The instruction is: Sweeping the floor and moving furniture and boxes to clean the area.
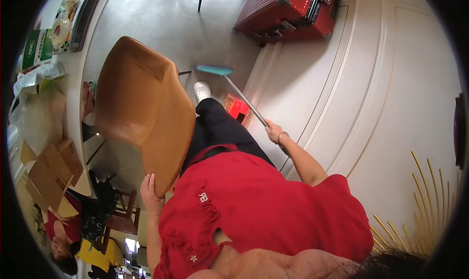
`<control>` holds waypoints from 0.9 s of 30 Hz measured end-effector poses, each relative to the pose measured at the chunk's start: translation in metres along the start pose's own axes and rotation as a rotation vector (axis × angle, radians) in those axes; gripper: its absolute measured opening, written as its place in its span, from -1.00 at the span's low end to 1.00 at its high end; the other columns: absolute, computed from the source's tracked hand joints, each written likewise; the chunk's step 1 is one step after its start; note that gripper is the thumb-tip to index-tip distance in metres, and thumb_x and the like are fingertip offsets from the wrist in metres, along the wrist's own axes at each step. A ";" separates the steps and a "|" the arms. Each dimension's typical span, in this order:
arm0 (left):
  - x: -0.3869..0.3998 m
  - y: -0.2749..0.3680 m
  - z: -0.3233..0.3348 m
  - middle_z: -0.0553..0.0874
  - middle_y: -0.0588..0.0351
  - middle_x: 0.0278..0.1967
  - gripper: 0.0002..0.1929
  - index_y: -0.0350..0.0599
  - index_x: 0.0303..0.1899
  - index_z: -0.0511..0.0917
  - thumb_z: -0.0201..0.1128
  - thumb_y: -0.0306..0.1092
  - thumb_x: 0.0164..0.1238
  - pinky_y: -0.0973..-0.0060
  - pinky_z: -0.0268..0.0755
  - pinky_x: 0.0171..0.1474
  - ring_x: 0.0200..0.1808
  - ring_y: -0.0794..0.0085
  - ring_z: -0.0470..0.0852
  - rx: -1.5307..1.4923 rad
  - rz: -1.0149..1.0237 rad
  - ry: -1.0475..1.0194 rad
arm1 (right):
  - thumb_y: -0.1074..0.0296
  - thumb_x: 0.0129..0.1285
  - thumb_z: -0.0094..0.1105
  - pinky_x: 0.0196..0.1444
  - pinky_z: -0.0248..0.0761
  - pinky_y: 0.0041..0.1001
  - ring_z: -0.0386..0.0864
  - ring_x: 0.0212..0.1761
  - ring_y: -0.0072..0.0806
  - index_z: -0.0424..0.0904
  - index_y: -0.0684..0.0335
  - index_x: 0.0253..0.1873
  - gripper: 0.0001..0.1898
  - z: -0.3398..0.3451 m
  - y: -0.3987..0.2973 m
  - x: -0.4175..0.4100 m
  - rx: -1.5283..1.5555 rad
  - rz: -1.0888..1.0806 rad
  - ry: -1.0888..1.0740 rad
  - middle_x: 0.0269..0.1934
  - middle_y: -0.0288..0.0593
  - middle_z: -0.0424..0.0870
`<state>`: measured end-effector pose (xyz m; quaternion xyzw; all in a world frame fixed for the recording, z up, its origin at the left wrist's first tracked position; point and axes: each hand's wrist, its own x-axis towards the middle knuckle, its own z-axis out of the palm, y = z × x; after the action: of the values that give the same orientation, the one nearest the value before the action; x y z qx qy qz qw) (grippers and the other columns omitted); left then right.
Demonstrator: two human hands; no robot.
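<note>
My right hand, with a bracelet at its wrist, grips the metal handle of a broom or floor brush. The tool's light-blue head lies low over the grey floor, beyond my white clog. My left hand holds the edge of the backrest of a tan leather chair, fingers on its outer side. The chair stands between me and the table on the left. Its seat hides part of the floor and most of its legs.
A red suitcase stands by the white panelled wall. Near my foot is a red box. The white table bears cardboard boxes, tape and bags. Another person sits beyond it, near a wooden chair. Gold metal rods stick out at right.
</note>
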<state>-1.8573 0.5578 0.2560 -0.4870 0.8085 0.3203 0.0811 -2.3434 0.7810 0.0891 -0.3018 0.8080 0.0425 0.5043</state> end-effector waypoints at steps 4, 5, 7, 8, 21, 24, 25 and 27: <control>0.002 0.004 -0.001 0.42 -0.13 0.13 -0.33 -0.17 0.18 0.32 0.25 -0.55 -0.13 0.17 0.19 0.21 0.17 0.00 0.37 0.023 -0.043 -0.035 | 0.27 0.32 -0.18 -0.12 0.46 -0.19 0.57 -0.15 0.03 0.06 -0.06 0.38 -0.48 -0.036 0.010 0.028 -0.103 -0.047 0.219 -0.11 0.23 0.56; 0.003 0.004 -0.001 0.42 -0.13 0.13 -0.32 -0.17 0.19 0.32 0.25 -0.54 -0.13 0.17 0.19 0.21 0.17 0.00 0.37 0.032 -0.031 -0.040 | 0.27 0.32 -0.18 -0.09 0.45 -0.18 0.56 -0.11 0.05 0.04 -0.06 0.39 -0.47 -0.046 0.006 0.044 0.000 0.050 0.181 -0.10 0.25 0.55; 0.004 0.001 -0.001 0.42 -0.14 0.13 -0.31 -0.18 0.19 0.31 0.26 -0.52 -0.15 0.17 0.20 0.21 0.17 0.00 0.37 0.056 -0.029 -0.084 | 0.27 0.32 -0.19 -0.01 0.41 -0.16 0.53 -0.04 0.10 0.01 -0.06 0.40 -0.46 -0.052 -0.004 0.067 0.222 0.334 0.046 -0.08 0.29 0.54; 0.005 -0.001 -0.002 0.42 -0.14 0.13 -0.30 -0.18 0.20 0.31 0.27 -0.52 -0.15 0.17 0.20 0.21 0.17 0.01 0.37 0.064 -0.003 -0.093 | 0.27 0.32 -0.20 0.04 0.37 -0.15 0.50 -0.01 0.14 -0.03 -0.07 0.41 -0.44 -0.048 -0.009 0.071 0.357 0.419 -0.021 -0.08 0.34 0.52; 0.006 -0.049 0.011 0.46 -0.06 0.09 -0.47 -0.15 0.20 0.33 0.13 -0.24 0.16 0.11 0.18 0.21 0.12 0.08 0.42 0.227 0.232 -0.152 | 0.27 0.33 -0.15 0.09 0.36 -0.19 0.48 0.01 0.11 0.11 0.04 0.36 -0.51 0.010 -0.015 -0.027 0.046 0.019 -0.069 -0.04 0.30 0.51; 0.006 -0.056 0.015 0.46 -0.06 0.07 -0.50 -0.15 0.19 0.33 0.10 -0.29 0.18 0.10 0.17 0.23 0.11 0.08 0.43 0.252 0.302 -0.127 | 0.25 0.34 -0.17 0.07 0.37 -0.16 0.48 0.00 0.14 0.03 -0.05 0.38 -0.49 0.018 -0.047 0.017 0.065 0.148 0.014 -0.05 0.32 0.51; 0.006 -0.056 0.015 0.46 -0.06 0.07 -0.50 -0.16 0.19 0.33 0.09 -0.31 0.18 0.10 0.16 0.23 0.11 0.08 0.43 0.249 0.320 -0.115 | 0.25 0.35 -0.18 0.06 0.37 -0.15 0.48 0.00 0.14 0.01 -0.08 0.39 -0.48 0.025 -0.057 0.033 0.084 0.155 0.007 -0.05 0.32 0.51; 0.005 -0.058 0.014 0.47 -0.06 0.06 -0.51 -0.17 0.19 0.33 0.08 -0.33 0.18 0.09 0.15 0.24 0.10 0.08 0.43 0.243 0.337 -0.119 | 0.26 0.35 -0.19 0.06 0.36 -0.14 0.49 -0.01 0.14 -0.01 -0.12 0.40 -0.47 0.035 -0.065 0.048 0.075 0.185 0.022 -0.05 0.31 0.52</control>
<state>-1.8137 0.5437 0.2175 -0.3116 0.9050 0.2578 0.1322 -2.2962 0.7200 0.0467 -0.2075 0.8390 0.0553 0.5000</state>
